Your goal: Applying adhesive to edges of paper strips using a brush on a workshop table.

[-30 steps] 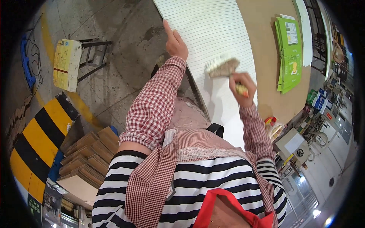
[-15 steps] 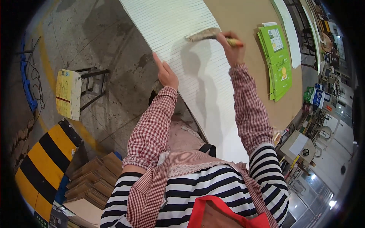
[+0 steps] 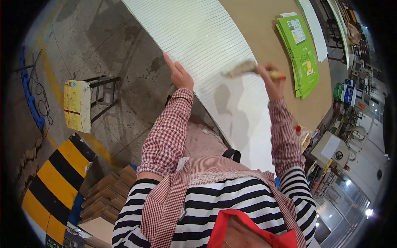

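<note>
A long row of white sheets (image 3: 194, 33), overlapped like shingles so that their edges make fine lines, stretches away from me over the table. My left hand (image 3: 180, 77) lies along the left edge of these sheets, its index finger stretched out and thumb apart, holding nothing. Over the right side of the row, my right hand (image 3: 271, 80) grips a wide brush (image 3: 242, 69) by its handle. The brush is blurred by motion and its pale bristle end points left; its shadow falls nearer me on the white surface. Whether the bristles touch the sheets I cannot tell.
Green printed packaging pieces (image 3: 304, 58) lie stacked on the brown board (image 3: 252, 20) right of the sheets. A yellow-topped stool (image 3: 77, 105) stands on the floor at left, near a black-and-yellow striped panel (image 3: 58, 184) and stacked brown cardboard (image 3: 107, 196). Machinery (image 3: 331, 151) stands at right.
My right hand has swept the brush nearer to me and to the right. My left hand stays at the left edge of the sheets. The whole view has shifted slightly.
</note>
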